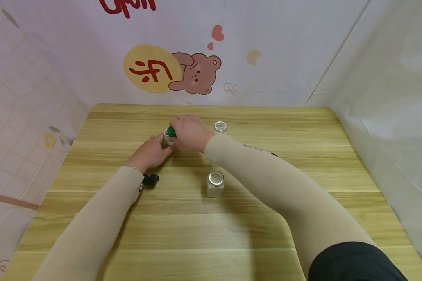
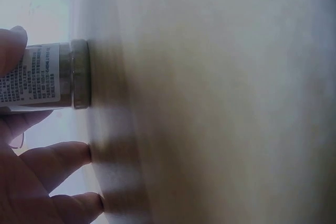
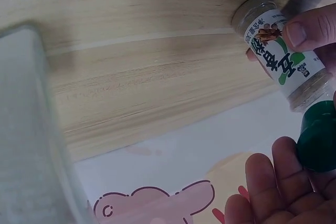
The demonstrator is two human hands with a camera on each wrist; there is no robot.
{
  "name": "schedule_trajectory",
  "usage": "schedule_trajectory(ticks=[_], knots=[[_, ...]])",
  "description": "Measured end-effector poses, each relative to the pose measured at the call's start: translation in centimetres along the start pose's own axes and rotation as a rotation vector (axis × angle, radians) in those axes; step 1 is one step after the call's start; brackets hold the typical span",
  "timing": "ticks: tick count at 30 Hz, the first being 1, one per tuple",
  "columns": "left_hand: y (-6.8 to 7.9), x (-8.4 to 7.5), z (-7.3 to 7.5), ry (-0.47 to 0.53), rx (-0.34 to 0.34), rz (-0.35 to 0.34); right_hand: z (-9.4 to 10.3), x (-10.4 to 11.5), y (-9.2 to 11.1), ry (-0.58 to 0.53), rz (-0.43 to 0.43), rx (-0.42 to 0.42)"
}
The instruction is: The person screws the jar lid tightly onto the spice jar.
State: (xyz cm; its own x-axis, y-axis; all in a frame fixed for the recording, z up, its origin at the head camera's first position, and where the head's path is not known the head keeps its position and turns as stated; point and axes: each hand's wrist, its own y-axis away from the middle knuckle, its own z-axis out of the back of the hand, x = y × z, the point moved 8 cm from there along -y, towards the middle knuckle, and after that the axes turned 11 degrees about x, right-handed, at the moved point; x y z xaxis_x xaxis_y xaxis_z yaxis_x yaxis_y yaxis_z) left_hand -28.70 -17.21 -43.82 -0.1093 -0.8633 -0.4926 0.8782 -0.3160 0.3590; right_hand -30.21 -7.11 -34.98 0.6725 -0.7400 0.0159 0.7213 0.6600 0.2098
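Observation:
My left hand [image 1: 150, 154] grips a small spice bottle [image 3: 281, 51] at the far left of the table, thumb on one side and fingers on the other. Its white label carries green print and a picture of spices. In the left wrist view the bottle's base stands at the table surface, printed label [image 2: 39, 74] toward the camera. Over its top, my right hand [image 1: 191, 132] pinches a green cap [image 3: 317, 137]. The cap sits tilted at the bottle's mouth, and part of it is hidden by the fingers.
A square glass jar [image 1: 215, 186] with a silver rim and pale contents stands mid-table. Farther back is a similar jar [image 1: 220, 127], partly covered by the right forearm. The wooden table [image 1: 183, 242] meets a white printed curtain [image 1: 274, 74] behind and at both sides.

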Motion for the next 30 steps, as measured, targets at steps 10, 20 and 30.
schedule_trajectory(ticks=[10, 20, 30], knots=[[-0.16, 0.29, -0.17, -0.004, -0.003, -0.007, 0.22, 0.27, -0.09, -0.030, 0.007, 0.015], [-0.02, 0.22, -0.16, -0.003, 0.001, 0.003, 0.22, 0.46, -0.30, -0.041, 0.022, 0.012], [-0.03, 0.24, -0.20, 0.007, 0.008, 0.009, -0.01, 0.58, -0.59, -0.034, 0.032, 0.054]])
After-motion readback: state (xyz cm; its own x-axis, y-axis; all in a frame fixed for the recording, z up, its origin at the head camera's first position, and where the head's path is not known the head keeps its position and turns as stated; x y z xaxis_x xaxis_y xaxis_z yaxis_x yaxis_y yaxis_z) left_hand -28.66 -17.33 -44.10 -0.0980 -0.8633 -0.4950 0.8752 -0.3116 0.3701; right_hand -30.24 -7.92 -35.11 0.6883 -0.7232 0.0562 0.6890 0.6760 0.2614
